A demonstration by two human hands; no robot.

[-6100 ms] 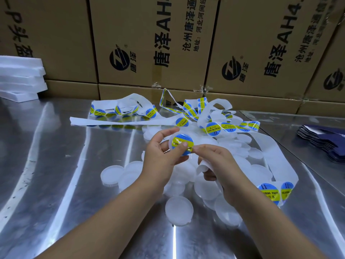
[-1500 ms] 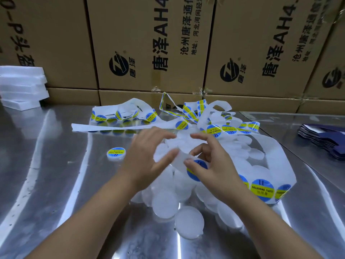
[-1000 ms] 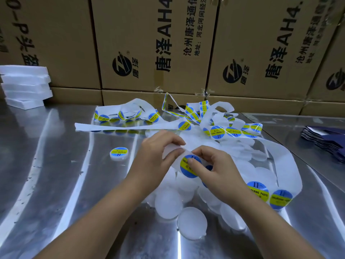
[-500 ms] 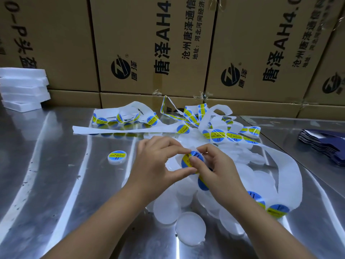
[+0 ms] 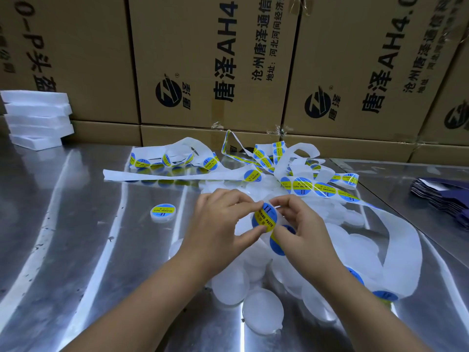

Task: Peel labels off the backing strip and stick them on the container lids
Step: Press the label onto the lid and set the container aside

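- A left hand [image 5: 223, 224] and a right hand [image 5: 302, 229] meet above the middle of a shiny, scuffed stainless-steel table [image 5: 63, 237].
- Between them is a round blue label with a yellow band [image 5: 265, 218], glossy and printed "SOLDERING PASTE".
- The left forefinger curls over the label's top edge and the left thumb presses its lower edge, pinching it.
- The right forefinger and thumb pinch the opposite edge; the other right fingers are curled under and hidden.
- Whether a lid sits behind the label cannot be told; only a pale sliver shows there.
- A long white paper backing strip [image 5: 401, 240] loops out from under the right hand, around to the right and back towards the boxes, smooth and slightly waxy, carrying more blue labels.
- Under both wrists lies a loose pile of frosted translucent plastic lids [image 5: 256, 311], round and overlapping.
- One labelled lid [image 5: 163, 212] lies alone to the left of the hands, flat on the steel.
- Tangled strip lies between the hands and the far edge.
- A wall of brown cardboard boxes [image 5: 208, 59] with black print closes the far edge.
- A stack of white foam slabs [image 5: 38, 118] stands at the far left.
- A stack of dark blue flat cards [image 5: 441, 199] lies at the right edge.
- Open steel spreads widely to the left of the pile.
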